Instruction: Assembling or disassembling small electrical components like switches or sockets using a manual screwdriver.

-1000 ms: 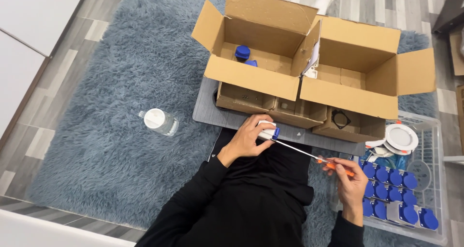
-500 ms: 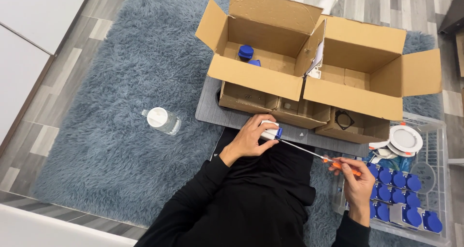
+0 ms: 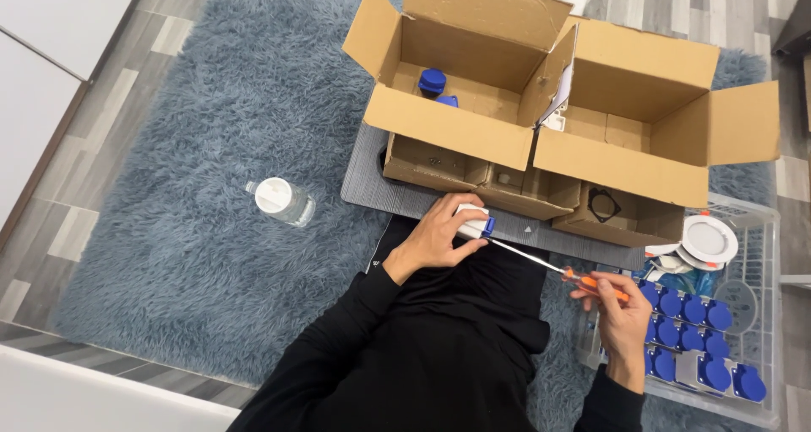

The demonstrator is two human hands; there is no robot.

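The left hand (image 3: pixel 435 238) wraps around a small white and blue part (image 3: pixel 474 222), pressing it against the grey board (image 3: pixel 372 183) just in front of the cardboard boxes (image 3: pixel 541 103). The right hand (image 3: pixel 621 314) closes on the orange handle of a screwdriver (image 3: pixel 553 268) (its thin tip meets the part). A clear crate (image 3: pixel 764 314) of blue caps sits beside that hand.

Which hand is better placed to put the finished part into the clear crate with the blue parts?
Probably the right hand: it hovers beside the clear crate, holding the screwdriver. The left hand grips the white-and-blue part, farther away.
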